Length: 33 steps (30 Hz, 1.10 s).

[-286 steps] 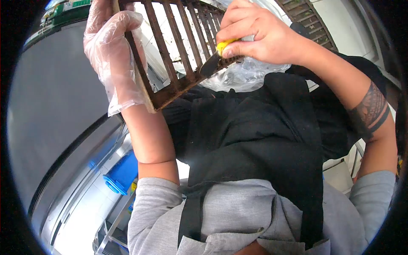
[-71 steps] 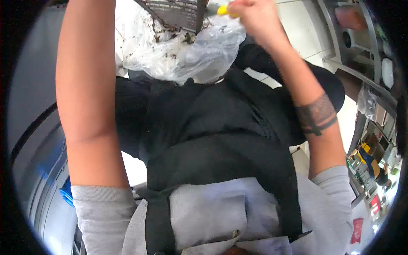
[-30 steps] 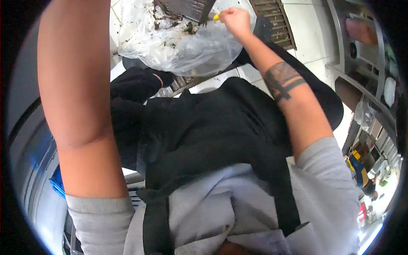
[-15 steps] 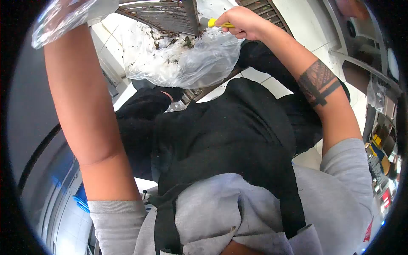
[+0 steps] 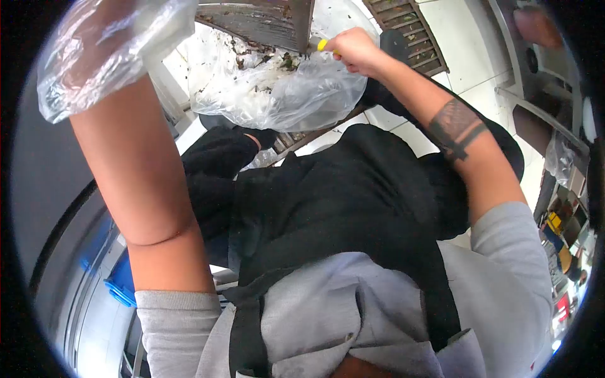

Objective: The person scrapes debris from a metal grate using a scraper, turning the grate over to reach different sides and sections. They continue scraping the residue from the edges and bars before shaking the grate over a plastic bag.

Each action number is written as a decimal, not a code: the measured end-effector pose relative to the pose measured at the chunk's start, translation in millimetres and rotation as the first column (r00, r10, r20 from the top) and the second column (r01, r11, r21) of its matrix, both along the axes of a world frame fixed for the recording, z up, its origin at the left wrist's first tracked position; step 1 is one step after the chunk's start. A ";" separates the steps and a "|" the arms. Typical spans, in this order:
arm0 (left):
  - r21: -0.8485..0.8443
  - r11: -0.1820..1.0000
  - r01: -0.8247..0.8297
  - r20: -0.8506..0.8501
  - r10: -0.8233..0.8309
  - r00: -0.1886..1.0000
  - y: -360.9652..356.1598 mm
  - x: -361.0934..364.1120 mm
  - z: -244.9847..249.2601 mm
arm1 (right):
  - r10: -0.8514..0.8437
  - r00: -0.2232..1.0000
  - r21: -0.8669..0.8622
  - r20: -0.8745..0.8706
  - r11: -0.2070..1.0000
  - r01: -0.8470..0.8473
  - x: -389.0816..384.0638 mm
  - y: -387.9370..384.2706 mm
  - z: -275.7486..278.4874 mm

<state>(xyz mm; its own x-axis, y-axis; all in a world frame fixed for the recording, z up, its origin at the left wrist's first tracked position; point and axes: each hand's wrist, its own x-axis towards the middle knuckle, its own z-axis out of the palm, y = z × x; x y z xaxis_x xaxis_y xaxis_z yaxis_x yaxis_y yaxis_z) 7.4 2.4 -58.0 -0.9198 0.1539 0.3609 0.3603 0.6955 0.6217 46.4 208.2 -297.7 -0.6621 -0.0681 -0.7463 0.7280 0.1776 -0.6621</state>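
Observation:
My right hand (image 5: pixel 356 51) is closed around a tool with a yellow handle (image 5: pixel 322 45) and a flat grey head that looks like a scraper. Its head is against the lower right corner of a grimy, ribbed metal grate (image 5: pixel 271 33), which is tilted and cut off by the top edge. Beneath the grate, a clear plastic bag (image 5: pixel 296 104) is spread out, with dark crumbs and debris (image 5: pixel 252 60) on it. Clear plastic, like a loose glove (image 5: pixel 120 57), covers my left forearm at upper left. My left hand itself lies beyond the top edge.
A slatted floor drain cover (image 5: pixel 413 38) runs under the bag across white tiles (image 5: pixel 466 44). A dark grey panel (image 5: pixel 57 164) stands close on the left, near a blue object (image 5: pixel 120 283). Metal equipment (image 5: pixel 535 120) and shelves with assorted items are on the right.
My right hand and the tool have shifted slightly right and down in view, along with the grate. The plastic-covered left forearm shows lower in the frame.

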 end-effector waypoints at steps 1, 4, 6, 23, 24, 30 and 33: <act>0.009 1.000 -0.014 -0.001 0.014 1.000 -0.6 -0.7 1.9 | -0.026 0.999 0.033 0.033 0.999 0.025 -0.6 -8.8 -19.8; 0.043 0.997 -0.060 -0.022 0.061 0.998 -2.8 -5.2 10.7 | 0.183 0.967 0.176 -0.175 0.973 -0.152 4.9 -17.0 -139.5; 0.063 0.994 -0.087 -0.019 0.089 0.996 -2.4 -7.3 11.5 | -0.057 0.998 0.159 0.027 0.986 0.052 8.1 -26.5 -86.5; 0.220 0.952 -0.211 0.029 0.210 0.977 30.3 -16.4 34.6 | 0.008 1.000 0.120 0.007 0.993 -0.008 15.2 -19.0 -88.3; 0.232 0.949 -0.212 0.038 0.209 0.977 35.4 -16.6 34.8 | 0.020 1.000 0.173 0.022 0.985 -0.024 14.1 -23.5 -83.9; 0.266 0.938 -0.222 0.040 0.220 0.975 56.5 -25.3 46.4 | -0.011 0.983 0.359 -0.183 0.930 0.077 14.7 -46.8 -157.0; -0.188 0.924 -0.333 0.497 0.381 0.779 85.9 -41.0 99.3 | 0.033 0.995 0.218 -0.094 0.976 -0.012 25.4 -35.8 -122.2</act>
